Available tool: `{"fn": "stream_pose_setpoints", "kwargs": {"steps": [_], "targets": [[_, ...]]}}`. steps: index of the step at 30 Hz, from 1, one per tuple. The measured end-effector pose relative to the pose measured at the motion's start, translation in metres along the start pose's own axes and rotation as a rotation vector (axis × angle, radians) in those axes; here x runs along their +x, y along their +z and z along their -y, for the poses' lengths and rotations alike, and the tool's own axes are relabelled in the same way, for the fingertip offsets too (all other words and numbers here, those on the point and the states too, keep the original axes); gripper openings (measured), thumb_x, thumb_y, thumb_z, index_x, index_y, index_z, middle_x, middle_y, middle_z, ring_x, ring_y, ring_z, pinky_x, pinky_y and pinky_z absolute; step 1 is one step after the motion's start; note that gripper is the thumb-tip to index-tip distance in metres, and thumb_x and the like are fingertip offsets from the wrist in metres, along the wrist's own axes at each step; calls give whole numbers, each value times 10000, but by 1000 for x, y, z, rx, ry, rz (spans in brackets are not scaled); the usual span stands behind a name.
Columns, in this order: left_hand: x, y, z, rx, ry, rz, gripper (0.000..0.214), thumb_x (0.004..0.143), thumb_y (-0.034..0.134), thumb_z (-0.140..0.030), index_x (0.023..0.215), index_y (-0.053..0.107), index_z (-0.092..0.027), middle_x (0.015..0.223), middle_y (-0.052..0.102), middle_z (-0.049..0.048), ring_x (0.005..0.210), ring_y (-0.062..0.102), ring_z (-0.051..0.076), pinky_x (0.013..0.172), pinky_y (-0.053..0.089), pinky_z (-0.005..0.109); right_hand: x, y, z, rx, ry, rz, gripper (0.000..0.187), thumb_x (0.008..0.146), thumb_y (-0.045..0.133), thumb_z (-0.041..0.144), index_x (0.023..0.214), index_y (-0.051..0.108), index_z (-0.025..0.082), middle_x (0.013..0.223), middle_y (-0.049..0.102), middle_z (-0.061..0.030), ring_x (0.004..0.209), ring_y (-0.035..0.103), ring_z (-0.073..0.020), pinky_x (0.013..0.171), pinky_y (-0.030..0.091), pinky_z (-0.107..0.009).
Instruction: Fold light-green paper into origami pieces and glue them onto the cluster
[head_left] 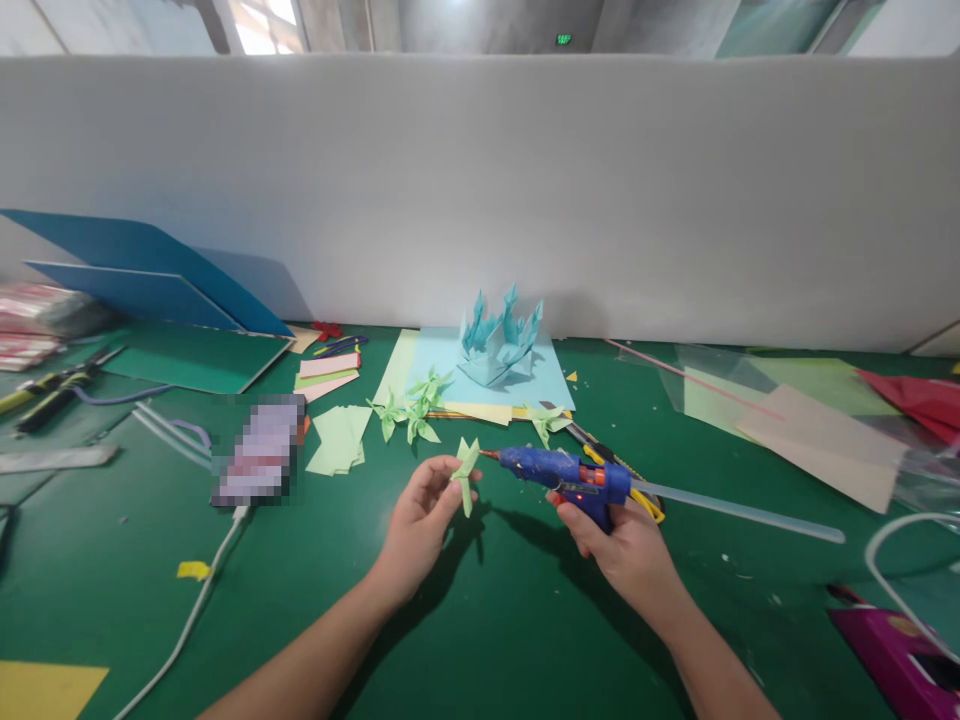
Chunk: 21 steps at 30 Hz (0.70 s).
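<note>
My left hand [426, 508] pinches a light green folded paper flower [466, 474] between thumb and fingers above the table. My right hand [626, 550] is wrapped round the handle of a blue hot glue gun [551, 470], whose copper nozzle points left, at or very near the flower's edge. From the gun's rear a long translucent glue stick [739, 508] sticks out. Beyond my left hand several more green paper flowers [420, 408] lie in a cluster, and one more flower [547, 423] lies by itself to the right. A light blue folded paper crown shape [499, 345] stands behind them.
The crown rests on pale blue sheets [435, 350]. Left are cut green paper pieces [337, 440], a pixelated phone-like device [262, 450] on a white cable [202, 600], and blue boards [142, 265]. A yellow-handled cutter [611, 465] lies behind the gun. Paper sheets [817, 440] lie right.
</note>
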<state>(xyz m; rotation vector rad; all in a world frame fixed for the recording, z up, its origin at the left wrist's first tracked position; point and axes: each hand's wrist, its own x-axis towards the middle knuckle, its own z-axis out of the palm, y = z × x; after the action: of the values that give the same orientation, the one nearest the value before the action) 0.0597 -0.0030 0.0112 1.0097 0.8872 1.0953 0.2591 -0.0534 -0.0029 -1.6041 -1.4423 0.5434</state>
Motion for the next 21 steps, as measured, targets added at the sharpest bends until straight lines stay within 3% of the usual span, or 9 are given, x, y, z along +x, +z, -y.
{"fn": "stream_pose_setpoints", "kwargs": {"steps": [4, 11, 16, 19, 21], "targets": [[0, 0, -1, -29, 9, -19, 280, 666, 737, -373, 838, 597, -202, 802, 681, 0, 651, 576, 109, 664, 455, 251, -1, 2, -5, 47, 87, 26, 410, 741, 546, 596, 690, 609, 194, 386, 480, 38, 353, 461, -138, 385, 381, -249], [1, -3, 2, -22, 58, -38, 270, 685, 716, -399, 825, 585, -209, 796, 664, -9, 644, 565, 96, 640, 453, 224, 4, 2, 2, 137, 204, 21, 459, 753, 532, 572, 957, 550, 160, 529, 563, 19, 393, 515, -152, 408, 419, -266], [0, -4, 2, 16, 134, -74, 244, 699, 701, -379, 825, 573, -213, 821, 648, 1, 634, 557, 104, 647, 466, 244, 13, -2, -2, -102, 46, -84, 352, 759, 525, 526, 794, 600, 184, 751, 647, -71, 683, 597, -223, 599, 459, -319], [-3, -4, 3, 71, 238, -103, 213, 686, 714, -345, 805, 588, -222, 798, 610, -11, 632, 545, 105, 640, 459, 239, 14, -2, -7, -221, 32, -79, 364, 770, 508, 538, 665, 567, 195, 679, 615, -58, 640, 570, -216, 568, 427, -308], [-5, -3, 4, 105, 278, -118, 196, 674, 722, -330, 784, 600, -223, 781, 583, -13, 645, 535, 110, 627, 448, 233, 13, 1, -10, -199, 79, -45, 339, 775, 516, 527, 713, 553, 195, 666, 607, -41, 605, 567, -204, 543, 421, -297]]}}
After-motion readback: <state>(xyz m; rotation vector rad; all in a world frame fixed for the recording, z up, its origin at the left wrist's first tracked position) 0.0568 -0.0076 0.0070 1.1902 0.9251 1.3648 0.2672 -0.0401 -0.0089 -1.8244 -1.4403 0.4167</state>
